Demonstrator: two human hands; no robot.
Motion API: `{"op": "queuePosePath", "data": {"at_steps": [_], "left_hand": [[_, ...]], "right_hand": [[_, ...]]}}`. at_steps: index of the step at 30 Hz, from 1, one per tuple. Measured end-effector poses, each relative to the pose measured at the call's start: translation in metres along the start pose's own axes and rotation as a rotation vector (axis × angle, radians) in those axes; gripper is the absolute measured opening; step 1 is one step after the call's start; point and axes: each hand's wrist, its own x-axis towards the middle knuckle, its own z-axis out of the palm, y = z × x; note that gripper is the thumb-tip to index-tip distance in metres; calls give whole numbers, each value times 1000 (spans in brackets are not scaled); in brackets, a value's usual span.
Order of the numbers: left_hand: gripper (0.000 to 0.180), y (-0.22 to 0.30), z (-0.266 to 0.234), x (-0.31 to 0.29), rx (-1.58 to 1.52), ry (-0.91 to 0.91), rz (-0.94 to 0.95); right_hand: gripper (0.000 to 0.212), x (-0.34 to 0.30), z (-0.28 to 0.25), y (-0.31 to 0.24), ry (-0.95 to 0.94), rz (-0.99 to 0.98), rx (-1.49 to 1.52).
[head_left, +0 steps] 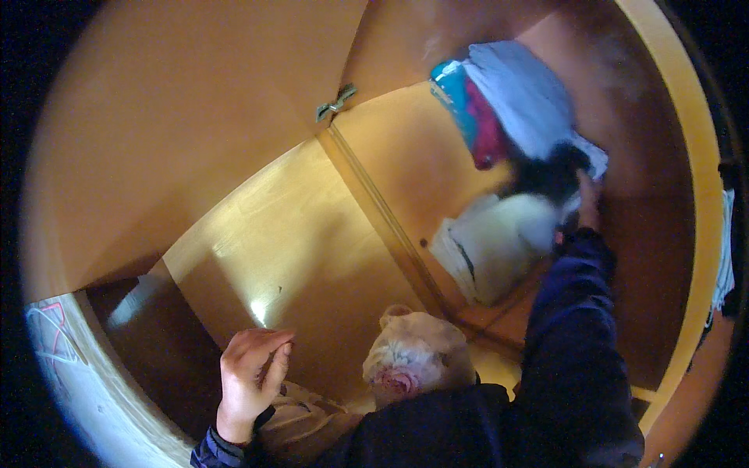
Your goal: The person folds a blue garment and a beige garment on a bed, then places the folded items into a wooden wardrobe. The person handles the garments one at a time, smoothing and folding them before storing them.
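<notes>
Stretched deep into a wooden cabinet, my right hand [589, 207] touches the right side of a pale folded cloth [495, 246]. Motion blurs both, and most of that hand's fingers are hidden. Just beyond lies a dark cloth [550, 173], also blurred. Behind it are a light blue folded cloth [519, 90], a dark pink cloth [488, 129] and a teal cloth [452, 97]. My left hand [253, 374] is raised at the lower left, its bent fingertips meeting the thumb; anything between them is too small to make out. A whitish bundled cloth [417, 355] with a pink patch rests against my body.
A large cabinet door [179, 117] fills the upper left, and a dark bow-shaped piece [335, 103] sits near the shelf's corner. A raised wooden strip [382, 222] crosses the cabinet. Pink and white hangers [55, 331] appear at far left. The yellowish frame [686, 148] curves along the right.
</notes>
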Motion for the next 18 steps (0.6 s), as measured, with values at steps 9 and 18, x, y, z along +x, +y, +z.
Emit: {"op": "queuePosePath", "data": {"at_steps": [9,18], "left_hand": [[12,0,-7,-1,3,48,71],[17,3,-13,-4,16,77,158]], "right_hand": [[71,-82,-9,-159,525,-361,-191],[51,-255,2,-269,406,-747,132]]}}
